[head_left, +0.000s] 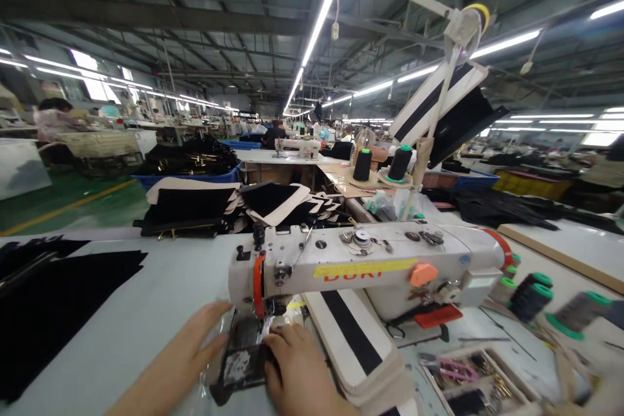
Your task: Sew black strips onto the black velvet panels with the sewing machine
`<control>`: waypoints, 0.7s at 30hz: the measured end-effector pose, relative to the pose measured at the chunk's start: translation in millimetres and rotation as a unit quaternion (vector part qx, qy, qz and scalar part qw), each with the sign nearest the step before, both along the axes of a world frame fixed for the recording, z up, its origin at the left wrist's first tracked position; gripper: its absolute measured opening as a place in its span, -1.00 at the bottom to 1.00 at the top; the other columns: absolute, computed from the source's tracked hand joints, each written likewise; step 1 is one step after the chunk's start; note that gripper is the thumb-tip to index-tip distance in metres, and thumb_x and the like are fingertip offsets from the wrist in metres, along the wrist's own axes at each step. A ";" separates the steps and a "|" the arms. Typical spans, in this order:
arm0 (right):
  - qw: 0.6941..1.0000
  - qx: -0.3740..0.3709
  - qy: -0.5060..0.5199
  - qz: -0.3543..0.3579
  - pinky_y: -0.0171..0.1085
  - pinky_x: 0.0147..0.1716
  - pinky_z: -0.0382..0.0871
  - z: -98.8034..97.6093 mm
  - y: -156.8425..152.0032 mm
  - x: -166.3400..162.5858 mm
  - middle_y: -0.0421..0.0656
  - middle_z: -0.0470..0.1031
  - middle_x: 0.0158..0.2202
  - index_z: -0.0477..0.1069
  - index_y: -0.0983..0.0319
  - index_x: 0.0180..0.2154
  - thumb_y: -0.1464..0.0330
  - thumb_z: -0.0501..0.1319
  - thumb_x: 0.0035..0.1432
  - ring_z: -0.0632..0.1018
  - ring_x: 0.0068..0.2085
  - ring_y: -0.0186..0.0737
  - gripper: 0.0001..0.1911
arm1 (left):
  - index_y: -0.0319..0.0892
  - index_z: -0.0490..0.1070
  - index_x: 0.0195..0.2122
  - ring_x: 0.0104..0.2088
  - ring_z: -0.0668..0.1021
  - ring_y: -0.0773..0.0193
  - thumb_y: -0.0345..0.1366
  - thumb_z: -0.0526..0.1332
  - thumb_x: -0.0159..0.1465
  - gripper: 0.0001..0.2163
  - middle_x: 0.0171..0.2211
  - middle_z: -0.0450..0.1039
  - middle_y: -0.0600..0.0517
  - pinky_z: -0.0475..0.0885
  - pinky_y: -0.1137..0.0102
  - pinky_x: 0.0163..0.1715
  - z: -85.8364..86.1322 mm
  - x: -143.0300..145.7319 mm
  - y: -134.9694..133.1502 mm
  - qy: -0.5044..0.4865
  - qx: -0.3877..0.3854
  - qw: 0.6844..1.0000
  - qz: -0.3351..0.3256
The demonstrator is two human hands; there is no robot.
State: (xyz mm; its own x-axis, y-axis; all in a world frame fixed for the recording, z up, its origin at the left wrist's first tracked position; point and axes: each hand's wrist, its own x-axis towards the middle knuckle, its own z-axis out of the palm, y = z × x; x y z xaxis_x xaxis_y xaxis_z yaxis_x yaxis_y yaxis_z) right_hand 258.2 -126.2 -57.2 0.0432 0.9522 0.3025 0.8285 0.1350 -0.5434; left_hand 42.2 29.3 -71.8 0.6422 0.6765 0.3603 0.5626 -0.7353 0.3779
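A white sewing machine (370, 260) stands across the worktable, with an orange-red guard by its needle end. My left hand (202, 344) reaches to the left of the needle area, its thumb and fingers apart, beside some clear plastic. Over the machine bed (238, 364) lies my right hand (297, 364), palm down with slightly bent, spread fingers close to the presser foot. What is under its fingertips is hidden. A stack of white panels with a black stripe (351, 338) lies to the right of that hand, partly below the machine arm.
Black fabric pieces (63, 312) lie at left. Behind the machine are piled black-and-beige pieces (195, 205) and a blue crate (229, 175). Thread cones (531, 296) and a box of small tools (472, 380) sit at right. A thread stand (443, 97) rises behind. A person (56, 117) sits far left.
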 end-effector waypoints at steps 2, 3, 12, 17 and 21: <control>0.999 -0.015 0.013 0.028 -0.22 0.12 0.27 16.1 -14.9 8.6 -0.21 0.48 0.05 0.48 0.09 -0.05 0.42 0.22 0.13 0.45 0.07 -0.15 -0.68 | 0.03 0.24 0.28 0.24 0.40 0.02 -0.09 0.10 0.36 -0.53 0.29 0.27 0.00 0.33 0.13 0.23 -28.4 -27.0 -32.6 0.016 -0.022 0.999 -0.017; 0.999 -0.023 0.017 0.024 -0.26 0.12 0.28 23.4 -23.3 16.4 -0.23 0.49 0.05 0.49 0.07 -0.04 0.41 0.22 0.14 0.46 0.06 -0.19 -0.68 | 0.10 0.20 0.31 0.26 0.37 0.02 -0.10 0.11 0.35 -0.51 0.32 0.22 0.04 0.32 0.11 0.24 -38.8 -37.1 -44.8 0.022 -0.024 0.999 -0.021; 0.941 -0.170 -0.193 -0.221 0.11 0.25 0.08 28.0 -69.1 71.6 0.30 0.08 0.33 0.16 0.44 0.30 0.18 0.31 0.03 0.18 0.32 0.33 -0.12 | 0.12 0.29 0.25 0.25 0.39 0.01 -0.04 0.11 0.35 -0.55 0.31 0.23 0.04 0.31 0.01 0.23 -44.3 -41.6 -66.4 0.044 -0.024 0.998 0.030; 0.927 -0.171 -0.258 -0.212 0.05 0.11 0.31 34.7 -64.2 56.9 0.36 0.29 0.20 0.32 0.53 0.18 0.18 0.14 0.22 0.39 0.20 0.28 -0.35 | 0.08 0.32 0.24 0.24 0.40 0.00 -0.05 0.09 0.35 -0.56 0.29 0.26 0.01 0.30 0.00 0.23 -31.5 -39.7 -71.8 0.049 -0.023 0.998 0.021; 0.921 -0.170 -0.282 -0.207 -0.09 -0.18 0.47 53.6 -57.1 46.0 0.24 0.55 -0.08 0.50 0.42 -0.09 0.44 0.04 0.26 0.61 -0.12 0.11 -0.68 | 0.03 0.35 0.22 0.23 0.40 -0.01 -0.07 0.08 0.35 -0.57 0.27 0.30 -0.02 0.30 0.01 0.24 -23.8 -37.2 -77.1 0.056 -0.021 0.998 0.018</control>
